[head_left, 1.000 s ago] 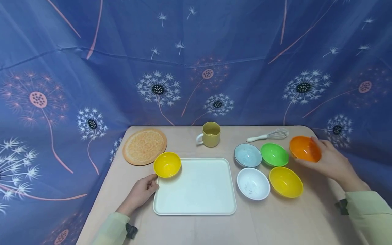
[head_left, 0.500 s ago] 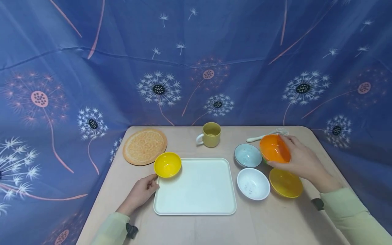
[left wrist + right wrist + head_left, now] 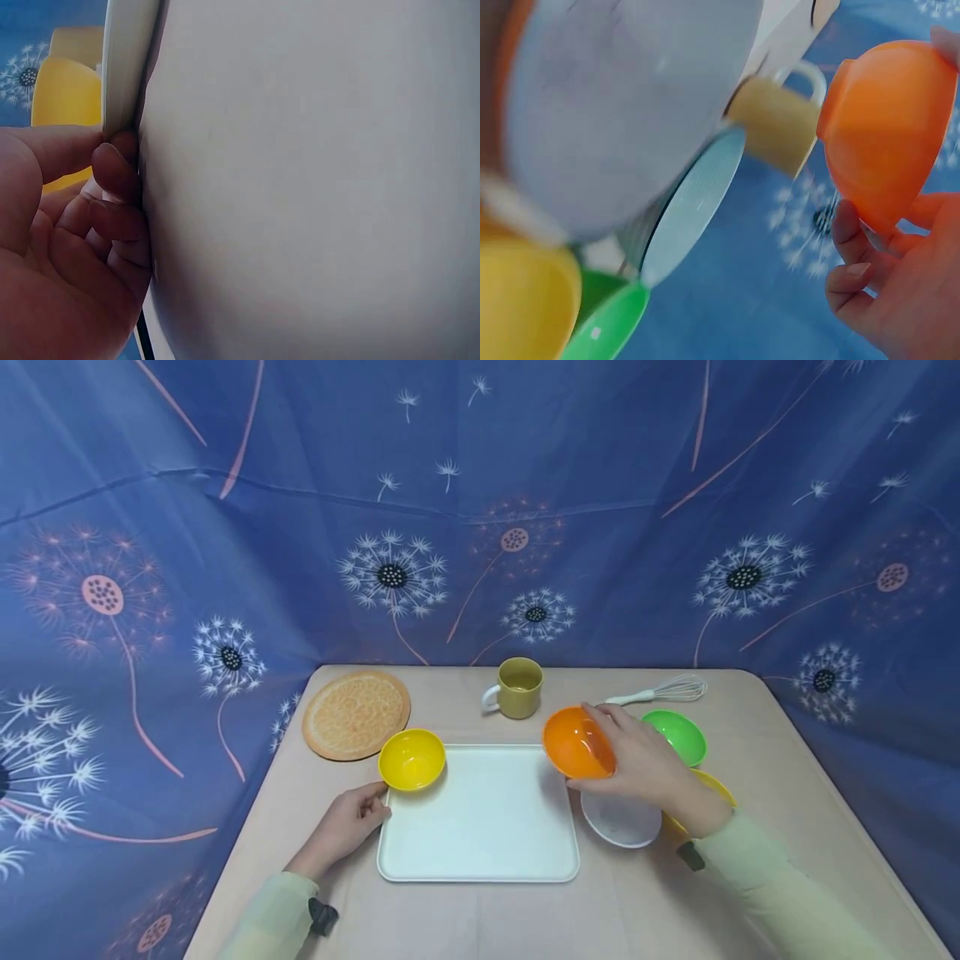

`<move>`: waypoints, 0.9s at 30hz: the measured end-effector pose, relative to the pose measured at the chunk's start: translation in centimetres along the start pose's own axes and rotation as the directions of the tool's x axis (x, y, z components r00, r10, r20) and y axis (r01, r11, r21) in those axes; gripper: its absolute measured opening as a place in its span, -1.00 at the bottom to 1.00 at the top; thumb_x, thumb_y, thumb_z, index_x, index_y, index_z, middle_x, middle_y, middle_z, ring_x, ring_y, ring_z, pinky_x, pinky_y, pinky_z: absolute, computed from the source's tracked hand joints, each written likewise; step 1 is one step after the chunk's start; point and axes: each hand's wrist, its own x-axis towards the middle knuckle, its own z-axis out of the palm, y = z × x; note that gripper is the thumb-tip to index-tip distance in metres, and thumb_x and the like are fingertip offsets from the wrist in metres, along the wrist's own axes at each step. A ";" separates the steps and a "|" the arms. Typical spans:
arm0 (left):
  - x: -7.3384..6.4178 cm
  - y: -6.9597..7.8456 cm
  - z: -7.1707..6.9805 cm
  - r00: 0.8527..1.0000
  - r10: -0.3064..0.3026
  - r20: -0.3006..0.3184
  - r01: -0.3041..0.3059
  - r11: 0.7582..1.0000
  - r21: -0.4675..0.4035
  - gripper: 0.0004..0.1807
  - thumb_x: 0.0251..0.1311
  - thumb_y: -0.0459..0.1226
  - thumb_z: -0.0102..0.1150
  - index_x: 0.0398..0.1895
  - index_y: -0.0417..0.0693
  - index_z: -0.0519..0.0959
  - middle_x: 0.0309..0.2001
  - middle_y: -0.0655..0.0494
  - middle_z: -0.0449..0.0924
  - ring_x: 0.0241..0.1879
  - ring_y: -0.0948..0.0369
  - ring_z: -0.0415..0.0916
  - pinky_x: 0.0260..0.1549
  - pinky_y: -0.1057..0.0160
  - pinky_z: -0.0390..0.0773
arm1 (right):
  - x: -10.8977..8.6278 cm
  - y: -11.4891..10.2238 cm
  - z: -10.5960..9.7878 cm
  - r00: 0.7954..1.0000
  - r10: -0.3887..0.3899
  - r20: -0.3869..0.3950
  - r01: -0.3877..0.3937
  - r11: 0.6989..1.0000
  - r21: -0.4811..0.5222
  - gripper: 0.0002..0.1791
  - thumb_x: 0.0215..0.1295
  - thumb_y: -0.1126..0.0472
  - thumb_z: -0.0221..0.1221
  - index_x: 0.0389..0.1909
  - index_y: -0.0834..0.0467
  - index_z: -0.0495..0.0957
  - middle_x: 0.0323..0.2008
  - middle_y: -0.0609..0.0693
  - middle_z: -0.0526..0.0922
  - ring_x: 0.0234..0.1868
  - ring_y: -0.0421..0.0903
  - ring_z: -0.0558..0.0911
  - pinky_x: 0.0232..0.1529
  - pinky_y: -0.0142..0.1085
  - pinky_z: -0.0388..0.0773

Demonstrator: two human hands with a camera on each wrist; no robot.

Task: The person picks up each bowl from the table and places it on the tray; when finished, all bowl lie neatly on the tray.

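Note:
My right hand (image 3: 645,764) grips an orange bowl (image 3: 573,745) by its rim, thumb on one side and fingers on the other. The bowl is held up over the right back corner of a white rectangular tray (image 3: 480,827); the right wrist view shows its orange underside (image 3: 889,127). At the tray's left edge, my left hand (image 3: 341,828) pinches the rim (image 3: 129,67) with curled fingers. A small yellow bowl (image 3: 412,760) sits on the tray's back left corner, just beyond that hand.
Right of the tray are a white bowl (image 3: 622,822), a green bowl (image 3: 678,735) and a larger yellow bowl (image 3: 716,785), partly covered by my arm. A light blue bowl (image 3: 694,206) is hidden from the head view. Behind stand a mug (image 3: 519,689), a whisk (image 3: 678,687) and a pizza-like disc (image 3: 356,714).
My right hand has carried the orange bowl leftward from the table's right side, past the green and light blue bowls, to the tray's corner. The left hand has stayed at the tray's edge.

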 end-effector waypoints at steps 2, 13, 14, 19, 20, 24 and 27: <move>-0.1 0.0 0.0 1.000 0.003 0.002 -0.003 1.000 -0.007 -0.37 0.33 -0.28 0.34 0.46 -0.17 0.47 -0.44 0.13 0.49 -0.45 0.18 0.41 -0.54 0.32 0.33 | 0.2 -1.1 0.7 0.999 -0.039 -0.003 0.039 0.999 0.000 0.33 -0.08 -0.56 0.40 0.62 0.09 0.19 0.43 0.16 0.35 0.27 0.27 0.50 0.22 0.30 0.42; 0.0 -0.3 0.0 1.000 0.001 0.009 -0.001 1.000 -0.031 -0.39 0.34 -0.28 0.34 0.45 -0.15 0.49 -0.45 0.13 0.49 -0.47 0.20 0.39 -0.56 0.34 0.32 | 1.2 -6.6 4.2 0.982 -0.191 0.013 0.191 0.982 0.016 0.28 -0.09 -0.52 0.42 0.59 0.08 0.26 0.34 -0.01 0.42 0.20 0.00 0.54 0.18 0.08 0.50; 0.0 -0.4 0.0 1.000 0.000 0.009 0.000 0.999 -0.033 -0.39 0.34 -0.28 0.34 0.45 -0.15 0.49 -0.45 0.14 0.49 -0.48 0.20 0.39 -0.56 0.34 0.32 | 1.3 -7.1 4.6 0.980 -0.197 0.022 0.196 0.980 0.023 0.28 -0.09 -0.52 0.42 0.59 0.07 0.25 0.34 -0.03 0.41 0.20 0.00 0.53 0.18 0.06 0.48; 0.1 -0.5 -0.1 1.000 0.011 0.016 -0.010 0.999 -0.037 -0.40 0.34 -0.30 0.33 0.44 -0.17 0.48 -0.46 0.14 0.49 -0.51 0.21 0.39 -0.59 0.34 0.33 | 1.5 -9.6 6.1 0.972 -0.214 0.093 0.209 0.976 0.066 0.26 -0.06 -0.49 0.42 0.61 0.02 0.23 0.38 -0.04 0.39 0.27 -0.03 0.48 0.26 0.05 0.38; 0.1 -0.5 -0.1 1.000 0.015 0.017 -0.014 0.999 -0.037 -0.40 0.34 -0.30 0.32 0.44 -0.18 0.49 -0.47 0.14 0.49 -0.52 0.21 0.39 -0.59 0.34 0.33 | 1.5 -10.0 6.4 0.969 -0.221 0.109 0.213 0.974 0.075 0.26 -0.05 -0.49 0.42 0.62 0.02 0.22 0.39 -0.04 0.38 0.28 -0.03 0.46 0.29 0.06 0.36; 0.1 -0.5 -0.2 1.000 0.025 0.018 -0.024 0.999 -0.045 -0.41 0.34 -0.31 0.33 0.43 -0.19 0.49 -0.47 0.14 0.49 -0.52 0.20 0.39 -0.59 0.34 0.32 | 1.6 -11.7 7.7 0.955 -0.245 0.168 0.230 0.968 0.103 0.25 -0.02 -0.48 0.39 0.63 0.02 0.18 0.40 -0.05 0.36 0.32 -0.07 0.42 0.33 0.11 0.32; 0.1 -0.5 -0.2 0.999 0.027 0.019 -0.026 0.999 -0.045 -0.41 0.33 -0.32 0.32 0.43 -0.20 0.50 -0.48 0.14 0.49 -0.52 0.19 0.40 -0.59 0.33 0.33 | 1.7 -13.0 8.7 0.946 -0.255 0.200 0.236 0.965 0.115 0.25 -0.01 -0.48 0.37 0.64 0.01 0.16 0.39 -0.07 0.35 0.33 -0.09 0.40 0.33 0.12 0.32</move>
